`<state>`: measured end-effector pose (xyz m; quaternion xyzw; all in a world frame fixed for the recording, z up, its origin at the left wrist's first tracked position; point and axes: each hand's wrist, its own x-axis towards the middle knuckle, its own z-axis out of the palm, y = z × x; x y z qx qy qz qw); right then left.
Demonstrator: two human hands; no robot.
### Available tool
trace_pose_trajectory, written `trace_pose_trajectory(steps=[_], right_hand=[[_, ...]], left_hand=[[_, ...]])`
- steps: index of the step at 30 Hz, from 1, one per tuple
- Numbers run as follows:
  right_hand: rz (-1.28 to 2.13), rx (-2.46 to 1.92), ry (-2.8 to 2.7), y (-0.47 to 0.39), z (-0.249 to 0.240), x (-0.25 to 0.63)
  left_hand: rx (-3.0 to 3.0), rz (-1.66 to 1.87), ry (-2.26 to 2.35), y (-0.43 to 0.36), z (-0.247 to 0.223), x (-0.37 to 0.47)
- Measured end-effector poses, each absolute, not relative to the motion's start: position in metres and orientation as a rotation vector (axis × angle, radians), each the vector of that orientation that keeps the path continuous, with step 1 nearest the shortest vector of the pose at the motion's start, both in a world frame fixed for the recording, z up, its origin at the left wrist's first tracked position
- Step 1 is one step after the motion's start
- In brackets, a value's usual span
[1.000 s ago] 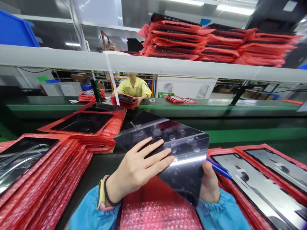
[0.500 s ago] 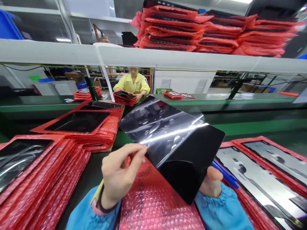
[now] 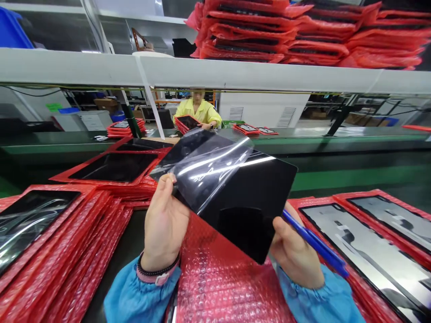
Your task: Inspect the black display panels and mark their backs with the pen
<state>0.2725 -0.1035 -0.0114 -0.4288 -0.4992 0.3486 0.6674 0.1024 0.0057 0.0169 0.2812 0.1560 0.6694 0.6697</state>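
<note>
A black glossy panel (image 3: 256, 197) is tilted in front of me, with a clear film (image 3: 208, 170) partly lifted over its left half. My left hand (image 3: 166, 220) pinches the film and the panel's left edge between thumb and fingers. My right hand (image 3: 294, 251) grips the panel's lower right edge, and a blue pen (image 3: 316, 244) sticks out of that hand. Below the panel lies a red bubble-wrap sleeve (image 3: 229, 287).
Stacks of red bubble sleeves (image 3: 70, 251) with black panels stand at the left. Silver-backed panels (image 3: 363, 251) on red sleeves lie at the right. A shelf beam (image 3: 222, 74) crosses above, bearing red-wrapped stacks (image 3: 249, 31). A person (image 3: 197, 110) in yellow handles panels across the bench.
The panel has shifted left and slightly down on its right side. The film's lifted edge has moved left. My left hand has risen and turned palm up; more of my right hand shows.
</note>
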Motion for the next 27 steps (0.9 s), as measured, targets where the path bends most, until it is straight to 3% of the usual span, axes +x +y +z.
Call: trace_pose_trajectory(steps=[6,27], right_hand=[[1.032,-0.841,-1.082,-0.109,0.004,0.255],[1.134,-0.69,-1.225,-0.109,0.001,0.26]], left_hand=[[0.705,1.724,0.304,0.003,0.018,0.098],[0.736,1.807,0.391,0.01,0.016,0.095]])
